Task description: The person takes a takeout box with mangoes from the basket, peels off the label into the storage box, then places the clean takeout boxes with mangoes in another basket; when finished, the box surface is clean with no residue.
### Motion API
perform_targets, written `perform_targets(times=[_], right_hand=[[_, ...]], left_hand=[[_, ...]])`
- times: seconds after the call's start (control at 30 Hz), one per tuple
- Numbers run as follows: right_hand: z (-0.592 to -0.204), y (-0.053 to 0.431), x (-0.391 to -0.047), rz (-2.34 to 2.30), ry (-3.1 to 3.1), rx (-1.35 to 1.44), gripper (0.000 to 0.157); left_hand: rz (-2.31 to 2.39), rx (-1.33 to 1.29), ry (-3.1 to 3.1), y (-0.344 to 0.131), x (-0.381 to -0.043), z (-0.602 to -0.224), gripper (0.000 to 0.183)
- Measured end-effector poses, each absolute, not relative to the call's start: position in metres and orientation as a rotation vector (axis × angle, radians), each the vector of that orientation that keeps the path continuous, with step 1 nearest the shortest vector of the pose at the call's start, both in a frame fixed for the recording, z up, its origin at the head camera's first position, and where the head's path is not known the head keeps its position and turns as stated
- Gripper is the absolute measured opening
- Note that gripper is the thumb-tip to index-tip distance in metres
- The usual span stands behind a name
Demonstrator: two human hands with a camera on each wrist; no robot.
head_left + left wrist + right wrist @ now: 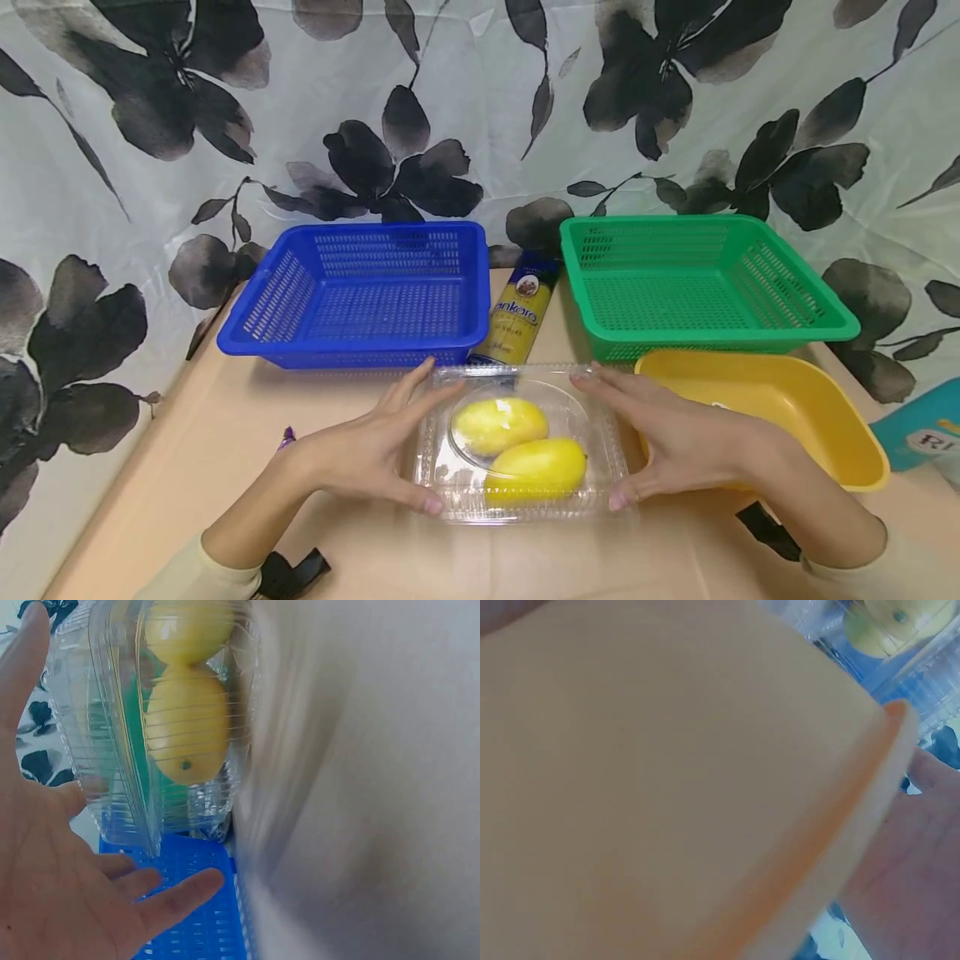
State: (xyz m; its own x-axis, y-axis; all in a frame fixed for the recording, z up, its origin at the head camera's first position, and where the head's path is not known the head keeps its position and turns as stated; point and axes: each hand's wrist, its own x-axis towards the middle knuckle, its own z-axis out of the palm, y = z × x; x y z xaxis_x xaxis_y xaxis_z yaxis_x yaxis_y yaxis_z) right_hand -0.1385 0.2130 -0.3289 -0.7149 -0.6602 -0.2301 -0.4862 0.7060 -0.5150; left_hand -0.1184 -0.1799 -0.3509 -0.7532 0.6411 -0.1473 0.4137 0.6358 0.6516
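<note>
A clear plastic clamshell box (pixel 525 512) with its lid down sits in front of me, two yellow mangoes (pixel 501 425) inside it. My left hand (pixel 360 454) is at the box's left side, fingers spread toward the far corner and thumb by the near corner. On the opposite side, my right hand (pixel 693 437) has its fingertips at the far right corner and its thumb at the near one. In the left wrist view the fingers (pixel 180 904) look straight and spread beside the box's ribbed wall. The right palm (pixel 915 862) shows partly behind a yellow basin's rim.
Behind the box stand a blue basket (pixel 352 346) and a green basket (pixel 720 340), with a yellow pasta packet (pixel 517 312) between them. The yellow basin (pixel 817 417) lies under my right forearm. A teal bottle (pixel 918 429) is at the right edge.
</note>
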Motion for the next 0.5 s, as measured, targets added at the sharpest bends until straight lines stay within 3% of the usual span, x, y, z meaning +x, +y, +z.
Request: perform_targets(times=[0.27,0.5], right_hand=[[-0.335,0.215,-0.128,-0.56,2.547,-0.907,0.128],[-0.337,0.218,-0.124,-0.561,2.576,-0.94,0.129]], left_hand=[[0.924,0.832,2.428,-0.178,-0.119,-0.358,0.135],[0.876,0.832,2.477,-0.176,-0.112,-0.352,0.134]])
